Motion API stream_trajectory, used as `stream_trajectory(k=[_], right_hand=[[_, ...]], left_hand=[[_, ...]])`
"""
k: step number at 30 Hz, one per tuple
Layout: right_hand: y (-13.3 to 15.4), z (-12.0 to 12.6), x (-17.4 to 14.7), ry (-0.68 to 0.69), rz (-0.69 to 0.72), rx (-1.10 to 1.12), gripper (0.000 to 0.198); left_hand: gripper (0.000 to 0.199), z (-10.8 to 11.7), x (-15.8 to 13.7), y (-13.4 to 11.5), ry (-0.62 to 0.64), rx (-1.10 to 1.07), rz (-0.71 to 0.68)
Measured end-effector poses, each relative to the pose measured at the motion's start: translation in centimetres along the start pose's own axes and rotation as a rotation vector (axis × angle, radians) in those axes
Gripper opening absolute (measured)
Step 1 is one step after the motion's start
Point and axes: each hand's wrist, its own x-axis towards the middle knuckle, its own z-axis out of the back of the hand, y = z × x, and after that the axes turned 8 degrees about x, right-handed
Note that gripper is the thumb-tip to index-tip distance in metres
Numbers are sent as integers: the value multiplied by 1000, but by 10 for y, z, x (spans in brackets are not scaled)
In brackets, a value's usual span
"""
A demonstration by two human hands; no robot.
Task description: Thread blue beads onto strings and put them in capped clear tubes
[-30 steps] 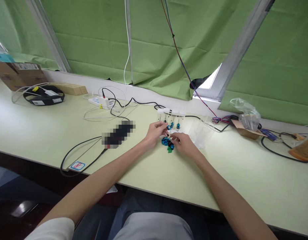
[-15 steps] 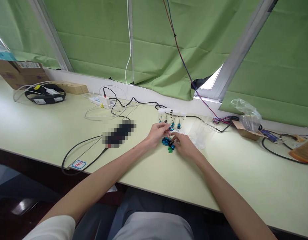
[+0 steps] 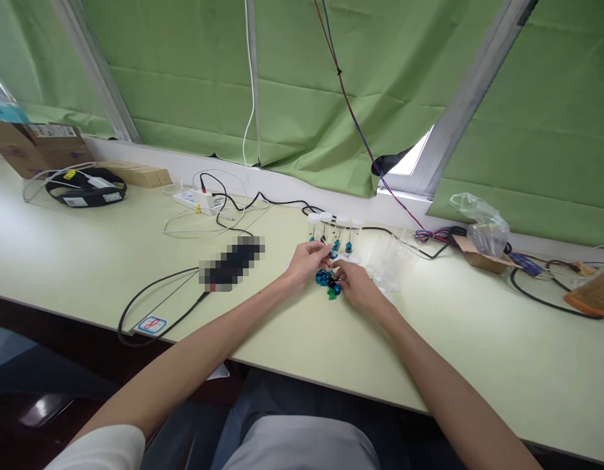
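Observation:
My left hand point(image 3: 304, 262) pinches a small shiny blue piece point(image 3: 333, 255) between thumb and fingers. Close by on the right, the fingers of my right hand point(image 3: 356, 282) are drawn together near that piece; what they hold, if anything, is too small to make out. Below my fingertips lies a little heap of shiny blue pieces point(image 3: 323, 278) with dark bits among them and a green piece point(image 3: 332, 294) at its front. Behind my hands stand several clear containers with white lids point(image 3: 343, 222); a thin stem with a blue part point(image 3: 349, 247) shows inside one.
Clear plastic bags point(image 3: 387, 264) lie right of my hands. Farther right are a small open carton point(image 3: 482, 258) and an orange-based bottle point(image 3: 593, 297). A blurred-out dark device point(image 3: 233, 264) with a black cable, a power strip point(image 3: 201, 199) and a black strap point(image 3: 86, 189) lie leftward.
The whole view has shifted very slightly. Both hands keep nearly the same pose over the heap, and the left still pinches the blue piece.

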Motion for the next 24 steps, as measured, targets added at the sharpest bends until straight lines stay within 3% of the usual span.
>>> stream_trajectory(k=[24], right_hand=[[7,-2,1,-72,-58,0,28]], left_hand=[[23,0,3,5,-21,133,-106]])
